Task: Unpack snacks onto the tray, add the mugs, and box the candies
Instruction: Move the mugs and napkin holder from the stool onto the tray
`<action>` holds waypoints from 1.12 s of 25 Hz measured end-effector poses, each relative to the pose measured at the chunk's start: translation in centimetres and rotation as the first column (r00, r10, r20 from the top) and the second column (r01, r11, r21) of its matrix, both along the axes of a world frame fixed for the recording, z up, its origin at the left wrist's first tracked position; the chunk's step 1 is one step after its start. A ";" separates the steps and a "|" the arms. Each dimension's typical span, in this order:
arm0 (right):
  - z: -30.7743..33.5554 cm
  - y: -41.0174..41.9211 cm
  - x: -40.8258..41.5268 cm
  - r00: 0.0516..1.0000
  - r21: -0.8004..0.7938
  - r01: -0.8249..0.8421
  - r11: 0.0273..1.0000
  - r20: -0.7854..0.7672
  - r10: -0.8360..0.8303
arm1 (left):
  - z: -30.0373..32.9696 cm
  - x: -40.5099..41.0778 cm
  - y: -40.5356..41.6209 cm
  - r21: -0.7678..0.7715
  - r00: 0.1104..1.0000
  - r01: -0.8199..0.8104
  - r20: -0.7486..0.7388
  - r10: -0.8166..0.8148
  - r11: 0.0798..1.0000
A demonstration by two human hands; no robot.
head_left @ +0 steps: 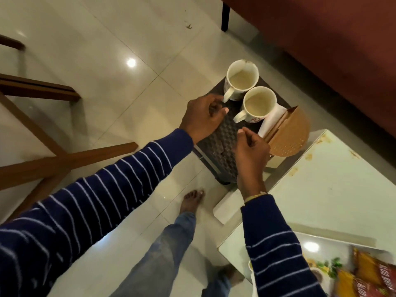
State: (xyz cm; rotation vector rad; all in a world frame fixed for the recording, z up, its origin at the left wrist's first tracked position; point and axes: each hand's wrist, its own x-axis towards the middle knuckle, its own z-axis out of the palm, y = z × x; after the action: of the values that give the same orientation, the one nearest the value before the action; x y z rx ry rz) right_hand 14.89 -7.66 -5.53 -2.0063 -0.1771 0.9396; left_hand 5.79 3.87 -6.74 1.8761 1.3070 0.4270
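Two white mugs of milky tea stand on a dark plastic stool: the far mug and the near mug, both with handles pointing toward me. My left hand hovers with curled fingers just beside the far mug's handle, holding nothing. Empty too, my right hand hangs over the stool just short of the near mug's handle. A brown cardboard box with white paper stands on the stool's right side. The printed tray with red-orange snack packets lies on the white table at bottom right.
The white table sits right of the stool. A maroon sofa fills the upper right. Wooden chair legs stand at left. My bare feet are on the glossy tile floor below the stool.
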 end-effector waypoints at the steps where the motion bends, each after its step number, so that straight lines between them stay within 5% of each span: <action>1: -0.4 0.6 0.0 1.000 -0.004 0.013 1.000 -0.004 -0.013 | -0.3 0.4 0.1 0.010 1.000 -0.012 -0.015 0.012 1.000; 7: -2.7 4.1 0.0 0.998 -0.014 0.064 0.998 -0.005 -0.064 | -1.8 1.9 1.1 -0.029 0.993 -0.111 -0.054 0.109 0.993; 12: -4.1 6.0 0.4 0.996 -0.020 0.038 0.999 0.078 -0.036 | -2.0 2.0 1.1 -0.105 0.999 0.036 -0.005 -0.037 0.994; 19: -4.3 5.3 -0.2 0.994 0.099 0.083 0.992 0.063 -0.089 | -1.8 2.5 0.3 -0.222 0.992 0.084 0.115 -0.060 0.971; 28: -3.0 1.6 -0.7 0.993 0.215 0.091 0.972 0.050 -0.104 | -0.2 3.2 -2.8 -0.337 0.994 0.077 0.097 -0.046 0.938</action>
State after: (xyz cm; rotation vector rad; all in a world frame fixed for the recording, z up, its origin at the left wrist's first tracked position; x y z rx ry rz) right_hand 14.17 -6.07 -8.52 -1.8296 -0.2025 0.7641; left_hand 8.97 1.02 -6.97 1.5847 1.1756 0.2295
